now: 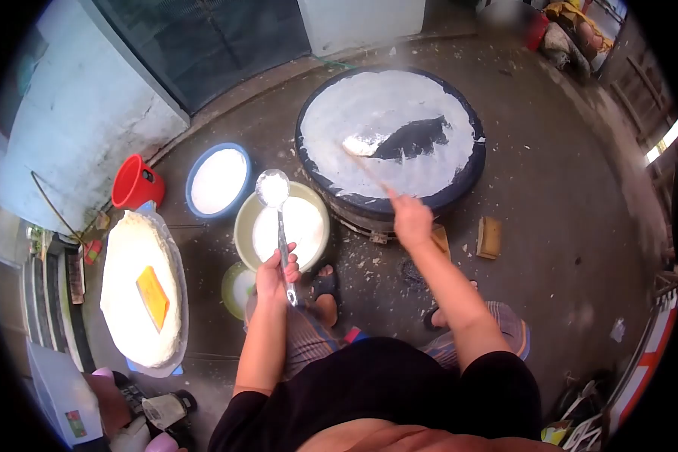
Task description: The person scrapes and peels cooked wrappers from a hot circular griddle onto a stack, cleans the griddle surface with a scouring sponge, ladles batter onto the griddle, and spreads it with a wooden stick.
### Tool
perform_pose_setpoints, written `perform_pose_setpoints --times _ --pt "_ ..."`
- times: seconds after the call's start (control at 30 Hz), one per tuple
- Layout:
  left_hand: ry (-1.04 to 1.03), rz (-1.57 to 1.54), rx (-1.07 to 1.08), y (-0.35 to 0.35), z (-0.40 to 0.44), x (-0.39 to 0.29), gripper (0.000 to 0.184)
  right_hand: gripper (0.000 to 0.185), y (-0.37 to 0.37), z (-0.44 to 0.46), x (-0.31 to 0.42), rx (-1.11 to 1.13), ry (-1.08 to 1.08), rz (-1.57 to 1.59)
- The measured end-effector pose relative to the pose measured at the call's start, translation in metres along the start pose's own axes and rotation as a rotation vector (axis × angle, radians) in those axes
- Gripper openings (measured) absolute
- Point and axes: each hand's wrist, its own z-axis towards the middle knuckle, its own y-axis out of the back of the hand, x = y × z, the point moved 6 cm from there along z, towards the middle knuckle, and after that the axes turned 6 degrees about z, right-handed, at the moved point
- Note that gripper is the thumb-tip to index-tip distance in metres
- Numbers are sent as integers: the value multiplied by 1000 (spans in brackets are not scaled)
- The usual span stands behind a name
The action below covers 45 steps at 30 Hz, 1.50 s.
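My left hand (277,271) is wrapped round the handle of a metal ladle (272,188), whose bowl holds white stuff above a pale green basin (320,245) of white batter. My right hand (413,222) grips a thin wooden-handled spreader (365,167). Its far end, with a lump of white batter, rests on the large round black griddle (477,162). White batter (361,98) coats most of the griddle, and a dark bare patch shows near the middle.
A blue basin (190,188) of white stuff and a red bucket (132,188) stand left. Nearer are a stack of pale round sheets (128,294) with an orange packet (152,297) and a small green bowl (228,290). A brown block (489,237) lies right of the griddle.
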Motion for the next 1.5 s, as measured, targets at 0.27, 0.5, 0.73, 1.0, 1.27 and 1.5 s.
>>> perform_pose_setpoints --times 0.27,0.5,0.73,1.0,1.27,1.5 --pt "-12 16 -55 5 -1 4 34 39 2 2 -49 133 -378 54" --pt "-1 -13 -22 -3 0 1 34 41 -4 -12 -68 126 -242 -101" --pt "-16 -8 -36 -2 1 3 34 36 24 2 -67 13 -479 151" --pt "-7 28 -30 0 3 4 33 37 29 -7 -102 18 -645 153" --pt "11 -32 8 -6 2 5 33 42 19 -23 -115 29 -417 -138" --pt "1 -12 -4 -1 8 5 34 33 38 -31 -143 108 -827 154"
